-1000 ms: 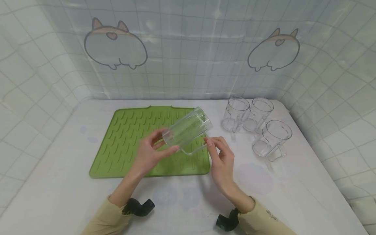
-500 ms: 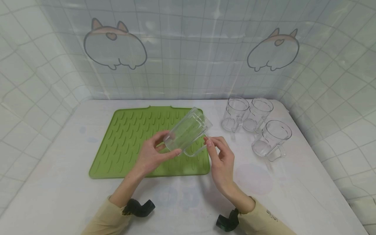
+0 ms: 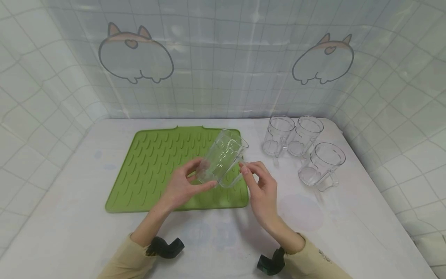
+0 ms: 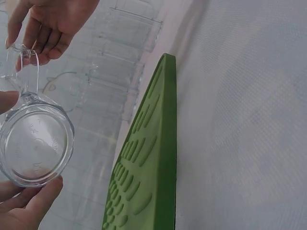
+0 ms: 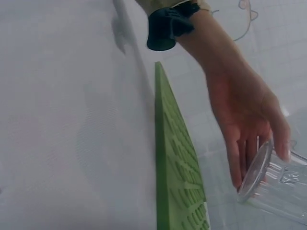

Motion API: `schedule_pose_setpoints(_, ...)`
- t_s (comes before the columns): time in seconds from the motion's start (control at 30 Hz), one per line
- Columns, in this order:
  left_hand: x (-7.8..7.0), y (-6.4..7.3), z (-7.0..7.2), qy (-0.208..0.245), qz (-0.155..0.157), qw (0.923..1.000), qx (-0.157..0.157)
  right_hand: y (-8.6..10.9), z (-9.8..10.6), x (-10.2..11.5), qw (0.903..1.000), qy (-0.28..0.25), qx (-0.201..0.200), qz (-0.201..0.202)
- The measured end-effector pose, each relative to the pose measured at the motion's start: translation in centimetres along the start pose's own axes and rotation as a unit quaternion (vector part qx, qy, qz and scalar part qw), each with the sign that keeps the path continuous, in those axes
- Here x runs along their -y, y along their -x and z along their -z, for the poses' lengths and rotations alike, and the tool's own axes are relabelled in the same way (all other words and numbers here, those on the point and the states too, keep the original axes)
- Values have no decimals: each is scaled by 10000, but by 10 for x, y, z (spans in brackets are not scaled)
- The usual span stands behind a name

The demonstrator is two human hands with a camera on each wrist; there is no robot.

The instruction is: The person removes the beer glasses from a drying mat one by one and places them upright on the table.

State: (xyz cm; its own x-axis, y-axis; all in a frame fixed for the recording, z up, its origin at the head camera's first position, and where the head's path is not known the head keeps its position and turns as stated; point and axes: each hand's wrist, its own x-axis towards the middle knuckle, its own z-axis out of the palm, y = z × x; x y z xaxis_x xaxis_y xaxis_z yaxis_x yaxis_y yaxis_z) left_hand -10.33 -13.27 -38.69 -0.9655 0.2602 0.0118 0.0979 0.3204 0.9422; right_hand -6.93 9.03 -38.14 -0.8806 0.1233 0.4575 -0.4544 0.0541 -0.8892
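A clear glass mug point(image 3: 223, 157) is held tilted above the green mat point(image 3: 153, 170), its mouth up and to the right. My left hand point(image 3: 182, 184) grips it near the base, thumb on the near side and fingers behind. My right hand point(image 3: 259, 186) pinches the mug's handle with thumb and fingertips. In the left wrist view the round base point(image 4: 37, 146) faces the camera, with my right hand point(image 4: 53, 24) at the handle beyond. The right wrist view shows my left hand point(image 5: 249, 110) around the base end, above the mat's edge point(image 5: 163, 143).
Three more clear mugs stand upright on the white table at the right: one at the back point(image 3: 278, 135), one beside it point(image 3: 305, 135) and one nearer point(image 3: 322, 164). White tiled-pattern sheeting point(image 3: 223, 77) rises at the back and both sides.
The mug has tipped more upright, its base lowering slightly to the right and its mouth turning upward. Both hands keep their hold and have shifted only a little.
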Motion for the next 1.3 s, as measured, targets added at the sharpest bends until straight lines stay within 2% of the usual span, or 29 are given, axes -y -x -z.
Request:
schedule_pose_setpoints(0.4,4,1,-4,-179,-32,9996,198,-2,3,12,9944,-105,377,-986)
schedule_pose_setpoints(0.63,5,1,-5,-201,-2,9994,284,-2,3,12,9908,-214,406,-1270)
schedule_pose_setpoints(0.93,4,0,-6,-136,-38,9992,384,-2,1,14,9838,-799,451,-1538)
schedule_pose_setpoints(1.3,6,-1,-6,-135,-100,9988,470,-1,-3,18,9667,-1634,524,-1898)
